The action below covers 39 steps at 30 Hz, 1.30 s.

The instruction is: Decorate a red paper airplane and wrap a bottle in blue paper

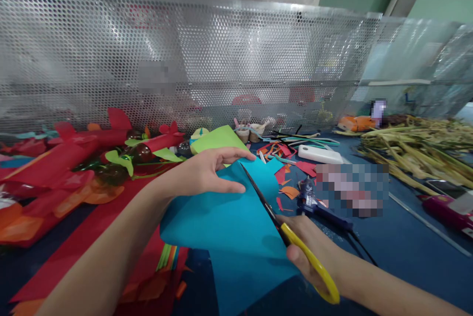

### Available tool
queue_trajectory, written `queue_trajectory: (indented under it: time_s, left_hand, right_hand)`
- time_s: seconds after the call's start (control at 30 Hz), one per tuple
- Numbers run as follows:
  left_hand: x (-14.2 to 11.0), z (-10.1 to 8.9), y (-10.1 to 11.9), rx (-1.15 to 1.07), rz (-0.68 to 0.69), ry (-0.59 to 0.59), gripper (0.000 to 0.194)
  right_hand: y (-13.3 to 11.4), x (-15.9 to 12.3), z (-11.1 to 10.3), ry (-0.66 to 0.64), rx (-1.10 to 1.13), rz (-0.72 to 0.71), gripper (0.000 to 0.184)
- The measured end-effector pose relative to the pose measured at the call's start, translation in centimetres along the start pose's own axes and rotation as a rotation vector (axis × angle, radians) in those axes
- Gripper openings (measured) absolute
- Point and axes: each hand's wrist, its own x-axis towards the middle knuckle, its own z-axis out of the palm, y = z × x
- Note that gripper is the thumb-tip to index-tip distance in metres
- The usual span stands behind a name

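A sheet of bright blue paper [221,222] is held up in front of me, bent and curling at its edges. My left hand [201,173] grips its upper left part, thumb on the near face and fingers along the top. My right hand [310,237] is wrapped round the yellow handles of a pair of scissors [312,262]. Their dark blades point up and left across the blue paper, the tip close to my left thumb. Whether the blades are fully closed is hard to make out.
Red paper-covered bottles [59,158] crowd the left, beside red paper [81,227]. Light green paper [221,141] lies behind. A blue glue gun [321,207], paper scraps [290,192] and a white device [320,154] lie to the right. Dried stalks [417,143] and a perforated metal screen [229,54] stand beyond.
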Motion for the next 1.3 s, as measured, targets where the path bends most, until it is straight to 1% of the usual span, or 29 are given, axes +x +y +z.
queue_trajectory:
  time_s: [0.13,0.3,0.4,0.5,0.6,0.7,0.83,0.97,1.13,1.3]
  left_hand:
    - [0.0,0.0,-0.2,-0.039,0.009,-0.008,0.060]
    - [0.0,0.1,-0.1,-0.062,0.031,-0.026,0.056]
    - [0.2,0.3,-0.1,-0.072,0.061,-0.023,0.054]
    - [0.3,0.6,-0.1,-0.116,0.043,-0.057,0.054]
    - [0.3,0.8,-0.3,-0.148,0.035,-0.079,0.056]
    - [0.4,0.9,-0.6,-0.157,0.044,-0.085,0.057]
    - [0.6,1.0,-0.8,-0.157,0.081,-0.092,0.060]
    - [0.7,1.2,-0.8,-0.163,0.062,-0.083,0.061]
    - [0.7,1.1,-0.8,-0.152,0.071,-0.067,0.061]
    - [0.8,1.0,-0.8,-0.115,0.081,-0.061,0.060]
  right_hand:
    - [0.0,0.0,0.0,0.007,0.005,-0.012,0.078]
    - [-0.2,0.1,-0.4,-0.044,0.032,-0.042,0.079]
    - [-0.5,0.0,-0.6,-0.018,0.005,-0.044,0.083]
    - [-0.7,-0.1,-0.7,0.010,-0.050,-0.037,0.083]
    - [-0.3,0.0,-0.6,-0.027,-0.057,-0.059,0.083]
    - [0.1,0.1,-0.4,-0.034,-0.047,-0.041,0.085]
    - [0.2,0.0,-0.1,-0.007,-0.007,-0.023,0.087]
    - [0.1,-0.1,0.0,0.012,0.024,-0.003,0.087]
    - [0.1,-0.2,0.0,0.030,0.004,0.018,0.084]
    - [0.6,0.0,0.4,0.037,0.028,0.028,0.077]
